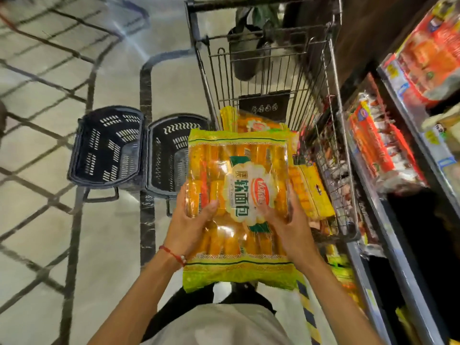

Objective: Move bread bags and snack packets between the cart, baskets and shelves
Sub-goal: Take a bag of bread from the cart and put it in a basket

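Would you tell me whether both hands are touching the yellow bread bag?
Touching. The head view shows the left hand holding the left edge of the bread bag and the right hand the right edge.

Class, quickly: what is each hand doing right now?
Left hand: grips the bread bag at its left edge.
Right hand: holds the same bag's right side.

Bag (pixel 245 150) is yellow-green, with orange rolls (pixel 214 160) showing through clear film, a white label (pixel 242 188) and a red logo (pixel 262 192). Black slotted baskets (pixel 107 145). Cream floor (pixel 37 245) with dark diamond lines. Red bracelet (pixel 171 253).
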